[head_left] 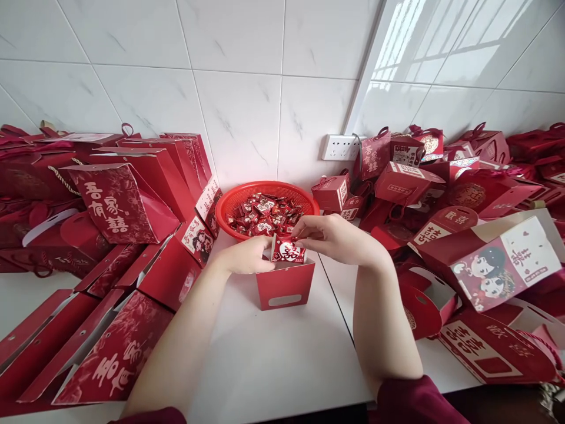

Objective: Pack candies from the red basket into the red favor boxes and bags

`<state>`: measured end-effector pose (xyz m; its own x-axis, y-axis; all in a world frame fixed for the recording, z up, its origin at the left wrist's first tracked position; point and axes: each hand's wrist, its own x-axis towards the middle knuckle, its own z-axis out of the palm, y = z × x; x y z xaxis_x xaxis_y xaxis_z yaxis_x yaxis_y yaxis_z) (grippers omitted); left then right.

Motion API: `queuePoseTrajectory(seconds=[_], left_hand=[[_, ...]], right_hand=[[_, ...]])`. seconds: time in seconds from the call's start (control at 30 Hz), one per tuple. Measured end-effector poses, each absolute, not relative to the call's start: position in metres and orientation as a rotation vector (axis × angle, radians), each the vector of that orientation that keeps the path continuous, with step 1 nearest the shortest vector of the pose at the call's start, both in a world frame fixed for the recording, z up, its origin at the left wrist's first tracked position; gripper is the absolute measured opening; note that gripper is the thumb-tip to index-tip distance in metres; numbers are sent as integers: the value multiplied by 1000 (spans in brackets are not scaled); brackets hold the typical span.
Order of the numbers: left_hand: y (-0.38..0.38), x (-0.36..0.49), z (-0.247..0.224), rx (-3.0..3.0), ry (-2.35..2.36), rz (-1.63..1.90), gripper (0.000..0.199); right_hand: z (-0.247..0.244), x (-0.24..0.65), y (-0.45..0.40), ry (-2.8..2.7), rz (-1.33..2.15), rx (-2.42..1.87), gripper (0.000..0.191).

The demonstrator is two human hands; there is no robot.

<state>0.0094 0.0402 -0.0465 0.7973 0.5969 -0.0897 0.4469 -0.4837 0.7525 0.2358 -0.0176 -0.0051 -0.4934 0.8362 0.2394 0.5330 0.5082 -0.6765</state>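
A small red gift box (286, 287) stands upright on the white table in front of me, with a pale rounded slot on its near face. My left hand (248, 255) grips its left edge, the thumb near the top. At the box's mouth is a red and white wrapped packet (289, 252) with a double-happiness character. The fingertips of my right hand (332, 238) pinch that packet at its upper right. The inside of the box is hidden. Just behind stands a red plastic basket (305, 199) holding many wrapped candies (263, 215).
Red gift boxes (117, 203) stand in rows and stacks on the left. Another heap of red boxes (408, 182) covers the right side, some tipped over. A white power strip (341, 147) is on the tiled wall behind. A seam crosses the white table (282, 365).
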Motion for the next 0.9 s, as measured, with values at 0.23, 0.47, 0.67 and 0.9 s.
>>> queuePoseTrajectory(seconds=[0.23, 0.47, 0.67, 0.9], left_hand=[[39, 6, -40, 2190, 805, 197, 50], [45, -3, -32, 2171, 776, 202, 65], [42, -2, -31, 2142, 777, 183, 61], [41, 1, -28, 2188, 816, 165, 47]], right_hand=[[-1, 238, -24, -2243, 638, -1199, 11], [-2, 231, -27, -2352, 576, -1206, 18], [-4, 224, -26, -2424, 548, -1172, 24], [-4, 224, -25, -2464, 579, -1192, 34]])
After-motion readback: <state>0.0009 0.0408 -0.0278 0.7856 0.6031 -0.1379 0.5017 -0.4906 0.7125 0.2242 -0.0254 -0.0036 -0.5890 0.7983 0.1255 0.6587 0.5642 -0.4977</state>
